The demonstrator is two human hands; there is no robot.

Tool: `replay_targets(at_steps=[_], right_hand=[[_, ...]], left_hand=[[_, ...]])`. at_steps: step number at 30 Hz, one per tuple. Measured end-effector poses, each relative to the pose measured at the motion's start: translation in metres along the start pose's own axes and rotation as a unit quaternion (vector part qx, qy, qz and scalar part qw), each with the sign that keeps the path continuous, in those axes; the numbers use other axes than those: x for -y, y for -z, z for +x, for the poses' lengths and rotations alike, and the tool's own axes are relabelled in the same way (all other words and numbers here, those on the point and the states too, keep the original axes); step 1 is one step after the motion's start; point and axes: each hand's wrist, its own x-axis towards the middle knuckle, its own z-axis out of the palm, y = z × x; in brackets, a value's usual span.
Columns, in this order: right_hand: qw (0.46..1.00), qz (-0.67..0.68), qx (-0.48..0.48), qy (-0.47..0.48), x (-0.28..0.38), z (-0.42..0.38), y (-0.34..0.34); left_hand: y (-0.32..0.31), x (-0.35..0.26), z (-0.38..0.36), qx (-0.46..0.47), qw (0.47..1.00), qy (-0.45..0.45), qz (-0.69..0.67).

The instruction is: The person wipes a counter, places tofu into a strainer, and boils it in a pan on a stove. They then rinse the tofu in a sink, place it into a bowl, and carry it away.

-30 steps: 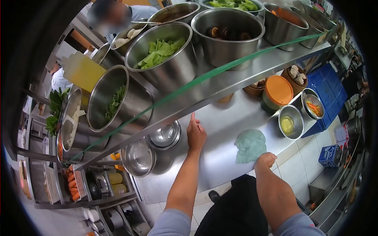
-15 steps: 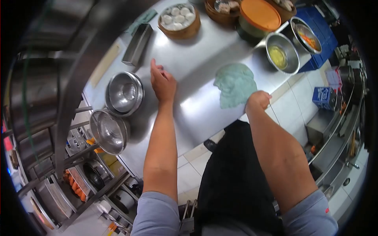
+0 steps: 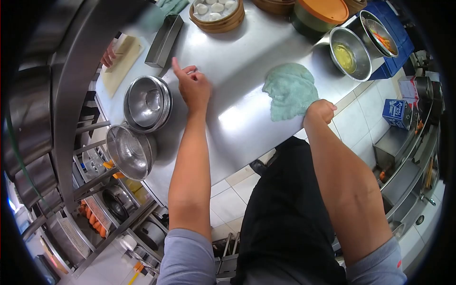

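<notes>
My left hand [image 3: 194, 90] is over the steel table [image 3: 237, 147], right of the nested bowls, its index finger stretched out and the others partly curled, with nothing visible in it. A crumpled green cloth [image 3: 290, 92] lies on the table's right half. At the cloth's lower right edge, by the table's front rim, my right hand [image 3: 320, 111] is closed, and its curled fingers hide whatever may be in them. A metal bowl [image 3: 365, 66] with yellow liquid stands beyond it.
Nested steel bowls [image 3: 147, 102] and a strainer [image 3: 129, 152] sit at the left, below a long metal tin [image 3: 165, 42]. A co-worker's hand [image 3: 109, 55] touches a cutting board [image 3: 121, 66]. A bamboo steamer [image 3: 218, 24] and orange-lidded tub [image 3: 313, 23] stand at the back.
The camera view has shifted slightly. A co-worker's hand has appeared at the cutting board on the left. My hands and the green cloth keep nearly the same places on the table.
</notes>
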Motion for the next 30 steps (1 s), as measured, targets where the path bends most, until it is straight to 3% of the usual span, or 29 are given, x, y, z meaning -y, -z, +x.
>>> replay_targets(at_steps=[2, 4, 7, 11, 13, 19, 30], right_hand=[[1.000, 0.000, -0.002, -0.004, 0.001, 0.000, 0.001], [1.000, 0.000, -0.003, -0.008, 0.001, -0.005, 0.008], [1.000, 0.002, -0.004, -0.008, 0.004, -0.009, 0.013], [1.000, 0.004, -0.006, -0.009, 0.003, -0.007, 0.011], [1.000, 0.006, -0.006, -0.008, 0.002, -0.004, 0.005], [1.000, 0.006, -0.008, -0.011, 0.001, 0.000, -0.003], [1.000, 0.015, -0.001, -0.019, 0.002, -0.003, 0.005]], left_hand=[[0.008, -0.011, 0.010, 0.005, 0.999, 0.046, -0.020], [0.017, -0.017, 0.025, 0.001, 0.978, 0.132, -0.160], [0.022, -0.027, 0.042, -0.006, 0.947, 0.205, -0.246], [0.022, -0.032, 0.060, -0.019, 0.926, 0.227, -0.301], [0.020, -0.029, 0.070, -0.038, 0.872, 0.282, -0.397], [0.018, -0.037, 0.091, -0.026, 0.822, 0.320, -0.470], [0.020, -0.030, 0.090, -0.074, 0.814, 0.311, -0.485]])
